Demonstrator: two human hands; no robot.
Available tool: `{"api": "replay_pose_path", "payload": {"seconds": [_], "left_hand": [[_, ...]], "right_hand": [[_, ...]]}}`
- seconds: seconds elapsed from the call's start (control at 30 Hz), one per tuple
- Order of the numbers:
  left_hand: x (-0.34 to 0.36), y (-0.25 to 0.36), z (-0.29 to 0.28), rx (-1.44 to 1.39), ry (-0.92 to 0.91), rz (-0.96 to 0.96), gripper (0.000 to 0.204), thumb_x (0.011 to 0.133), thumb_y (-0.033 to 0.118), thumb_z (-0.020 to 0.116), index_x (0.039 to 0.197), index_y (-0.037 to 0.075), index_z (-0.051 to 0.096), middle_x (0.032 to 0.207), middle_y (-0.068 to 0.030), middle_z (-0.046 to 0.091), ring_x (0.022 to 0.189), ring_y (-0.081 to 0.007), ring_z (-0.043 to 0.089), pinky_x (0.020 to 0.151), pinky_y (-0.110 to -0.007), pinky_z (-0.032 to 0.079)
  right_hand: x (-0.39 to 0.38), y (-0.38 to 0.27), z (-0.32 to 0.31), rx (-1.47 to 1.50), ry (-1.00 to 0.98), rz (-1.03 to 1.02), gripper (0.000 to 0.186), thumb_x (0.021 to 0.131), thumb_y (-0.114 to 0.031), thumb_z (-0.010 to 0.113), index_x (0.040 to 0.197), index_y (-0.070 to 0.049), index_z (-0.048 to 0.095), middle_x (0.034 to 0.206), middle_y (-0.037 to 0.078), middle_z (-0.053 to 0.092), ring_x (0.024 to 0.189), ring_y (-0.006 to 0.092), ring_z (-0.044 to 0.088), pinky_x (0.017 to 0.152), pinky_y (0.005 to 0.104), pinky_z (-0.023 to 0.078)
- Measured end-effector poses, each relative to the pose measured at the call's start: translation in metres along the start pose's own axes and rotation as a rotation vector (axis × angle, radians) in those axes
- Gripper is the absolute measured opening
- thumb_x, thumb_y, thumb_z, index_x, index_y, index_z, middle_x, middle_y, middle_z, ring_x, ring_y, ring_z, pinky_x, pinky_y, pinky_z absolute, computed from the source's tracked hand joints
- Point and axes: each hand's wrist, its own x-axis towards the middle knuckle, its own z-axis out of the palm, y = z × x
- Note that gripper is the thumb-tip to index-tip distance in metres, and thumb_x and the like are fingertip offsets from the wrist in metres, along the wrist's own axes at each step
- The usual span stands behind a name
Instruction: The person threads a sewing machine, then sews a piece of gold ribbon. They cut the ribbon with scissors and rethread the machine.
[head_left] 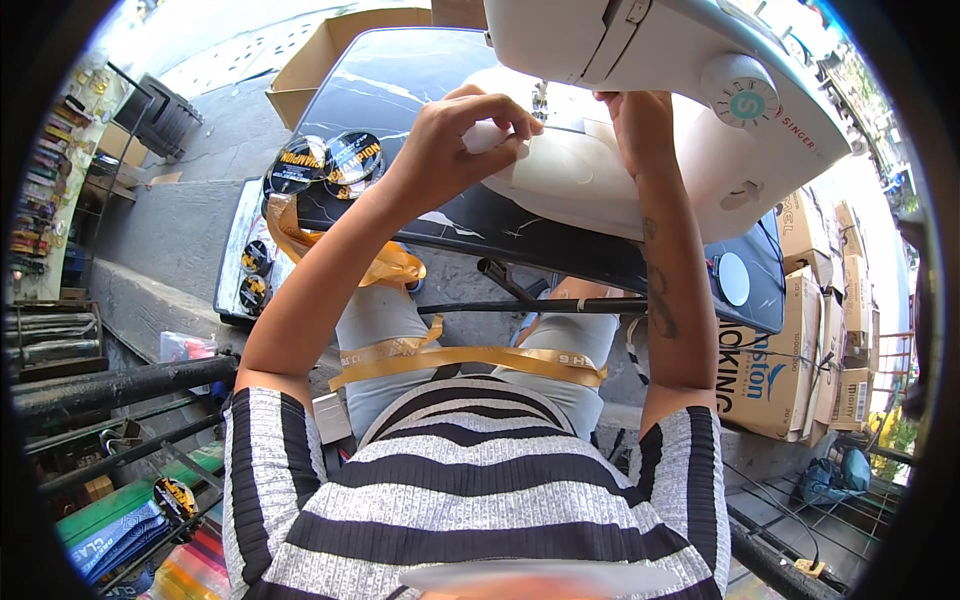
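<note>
A white sewing machine stands before me, its presser foot and needle over the pale bed. At the left of the needle is my left hand, thumb and forefinger pinched close together; whatever lies between them is too small to make out. My right hand is curled right of the needle, under the machine's head, which partly covers its fingers. Round black badges with gold and white print lie at the table's left end. Gold printed ribbon hangs over the table edge, and another length crosses my lap.
The machine rests on a dark marble-patterned table. A round white disc lies at its right end. Cardboard boxes are stacked to the right. Black metal bars and a shelf of small goods stand left.
</note>
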Motion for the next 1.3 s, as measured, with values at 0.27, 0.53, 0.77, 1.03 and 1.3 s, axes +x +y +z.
{"api": "replay_pose_path", "payload": {"seconds": [0.27, 0.53, 0.77, 1.03, 1.3], "left_hand": [[0.006, -0.012, -0.009, 0.188, 0.054, -0.028, 0.006, 0.086, 0.011, 0.064, 0.090, 0.009, 0.068, 0.104, -0.0047, 0.075, 0.100, -0.0198, 0.062, 0.089, -0.037, 0.052], [0.063, -0.091, -0.015, -0.007, 0.104, -0.270, 0.021, 0.088, 0.018, 0.068, 0.105, 0.006, 0.073, 0.092, -0.0102, 0.073, 0.095, -0.0195, 0.065, 0.087, -0.033, 0.052], [0.133, -0.114, 0.004, -0.341, -0.079, -0.399, 0.023, 0.088, 0.019, 0.069, 0.107, 0.006, 0.073, 0.094, -0.0107, 0.073, 0.097, -0.0197, 0.065, 0.089, -0.033, 0.052], [0.124, -0.145, -0.001, 0.160, 0.180, -0.416, 0.024, 0.088, 0.019, 0.070, 0.107, 0.006, 0.073, 0.095, -0.0108, 0.073, 0.098, -0.0200, 0.065, 0.090, -0.033, 0.051], [0.138, -0.166, 0.015, 0.326, 0.069, -0.388, 0.024, 0.088, 0.019, 0.070, 0.108, 0.006, 0.073, 0.096, -0.0110, 0.072, 0.099, -0.0203, 0.065, 0.090, -0.034, 0.051]], "right_hand": [[-0.008, -0.012, -0.010, 0.268, 0.117, -0.140, 0.028, 0.099, -0.005, 0.050, 0.126, 0.003, 0.051, 0.124, 0.017, 0.057, 0.118, 0.0249, 0.059, 0.107, 0.0410, 0.048], [-0.009, -0.005, -0.008, 0.256, 0.093, -0.180, 0.021, 0.098, -0.010, 0.055, 0.113, 0.003, 0.061, 0.110, 0.015, 0.065, 0.107, 0.0217, 0.064, 0.101, 0.0396, 0.053], [-0.015, -0.008, -0.008, 0.100, 0.083, -0.198, 0.021, 0.096, -0.011, 0.058, 0.101, 0.006, 0.068, 0.098, 0.016, 0.069, 0.091, 0.0232, 0.069, 0.090, 0.0386, 0.057], [-0.024, -0.023, 0.005, 0.011, 0.043, -0.190, 0.023, 0.093, -0.009, 0.054, 0.101, 0.008, 0.066, 0.097, 0.019, 0.069, 0.092, 0.0235, 0.069, 0.091, 0.0394, 0.057], [-0.030, -0.033, 0.014, -0.253, 0.026, -0.085, 0.027, 0.084, -0.004, 0.046, 0.091, 0.012, 0.067, 0.085, 0.020, 0.070, 0.079, 0.0224, 0.069, 0.085, 0.0326, 0.056]]}}
